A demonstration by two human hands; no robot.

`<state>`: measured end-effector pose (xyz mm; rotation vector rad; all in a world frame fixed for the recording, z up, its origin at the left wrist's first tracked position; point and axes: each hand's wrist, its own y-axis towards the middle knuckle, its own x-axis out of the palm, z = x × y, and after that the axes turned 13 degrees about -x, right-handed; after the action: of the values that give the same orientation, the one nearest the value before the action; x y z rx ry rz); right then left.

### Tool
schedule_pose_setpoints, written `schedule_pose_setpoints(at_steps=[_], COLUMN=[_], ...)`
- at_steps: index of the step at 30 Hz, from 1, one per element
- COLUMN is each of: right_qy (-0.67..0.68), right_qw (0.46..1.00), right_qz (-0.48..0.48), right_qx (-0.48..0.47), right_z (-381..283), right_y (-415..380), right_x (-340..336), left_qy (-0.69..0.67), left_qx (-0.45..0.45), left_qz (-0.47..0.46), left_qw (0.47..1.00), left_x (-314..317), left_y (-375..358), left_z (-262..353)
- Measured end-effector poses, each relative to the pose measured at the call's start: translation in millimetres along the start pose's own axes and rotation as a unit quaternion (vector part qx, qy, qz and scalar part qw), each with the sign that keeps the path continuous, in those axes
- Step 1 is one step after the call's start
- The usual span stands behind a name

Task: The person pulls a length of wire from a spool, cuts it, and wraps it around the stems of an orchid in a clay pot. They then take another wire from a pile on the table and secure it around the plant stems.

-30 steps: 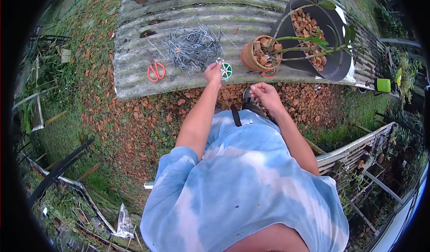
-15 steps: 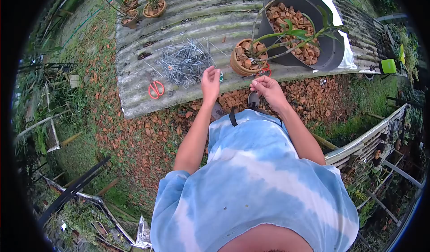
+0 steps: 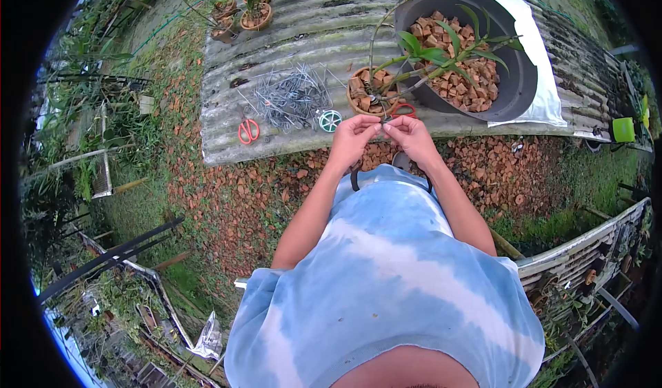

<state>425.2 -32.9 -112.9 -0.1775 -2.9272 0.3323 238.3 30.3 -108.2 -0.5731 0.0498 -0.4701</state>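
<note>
My left hand (image 3: 353, 141) and my right hand (image 3: 412, 140) meet fingertip to fingertip at the table's front edge. Both are pinched closed on something too small to make out. Just beyond them stands a clay pot (image 3: 354, 101) filled with brick chunks, its long-stemmed leafy plant (image 3: 431, 56) leaning right. Red-handled scissors (image 3: 407, 109) lie beside the pot, partly hidden. Left of my left hand is a green and white spool (image 3: 329, 120), next to a heap of bent metal wires (image 3: 293, 97). Another pair of red-handled scissors (image 3: 248, 131) rests farther left.
A large dark pot (image 3: 516, 90) of brick chunks sits tilted at the right on a white sack (image 3: 545, 78). Several small clay pots (image 3: 256, 17) stand at the far left of the corrugated table (image 3: 331, 33). Brick rubble (image 3: 227, 195) covers the ground.
My left hand has moved right, away from the wire heap, and joined my right hand. Its fingers have closed to a pinch. The spool has come into fuller view, and the camera view has shifted.
</note>
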Motion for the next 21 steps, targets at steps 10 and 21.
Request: schedule_pose_setpoints(at_steps=[10,21], right_qy=[0.141,0.079], right_qw=[0.988,0.968], right_qz=[0.062,0.225], right_qx=[-0.032,-0.081], right_z=[18,31], right_y=[4,11], right_x=[-21,-7], left_qy=[0.138,0.236], left_qx=[-0.055,0.106], left_qz=[-0.013,0.098], left_qw=[0.989,0.961], left_x=[23,-50], left_y=[11,41], left_z=[3,7])
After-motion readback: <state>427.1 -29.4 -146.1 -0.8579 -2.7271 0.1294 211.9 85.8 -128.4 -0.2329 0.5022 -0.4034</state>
